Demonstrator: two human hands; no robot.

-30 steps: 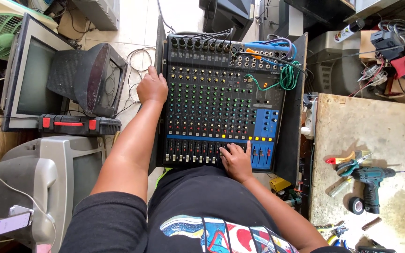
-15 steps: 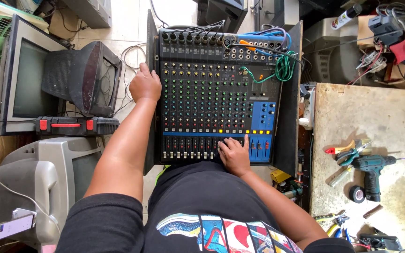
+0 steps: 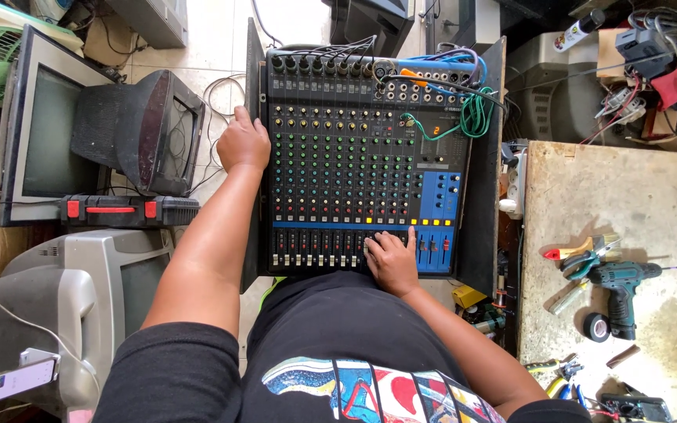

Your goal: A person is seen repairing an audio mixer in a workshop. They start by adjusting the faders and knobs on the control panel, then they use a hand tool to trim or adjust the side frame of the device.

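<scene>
A drill (image 3: 622, 283) and tape roll (image 3: 596, 327) lie on the surface (image 3: 628, 196), well right of the right hand (image 3: 392, 261). A toolbox (image 3: 128, 210) and monitor (image 3: 146, 133) sit left of the left hand (image 3: 243, 143).

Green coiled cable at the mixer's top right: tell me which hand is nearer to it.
Right. The right hand rests on the faders at the mixer's bottom edge, below the green coiled cable. The left hand grips the mixer's left side panel, across the whole board from it.
</scene>
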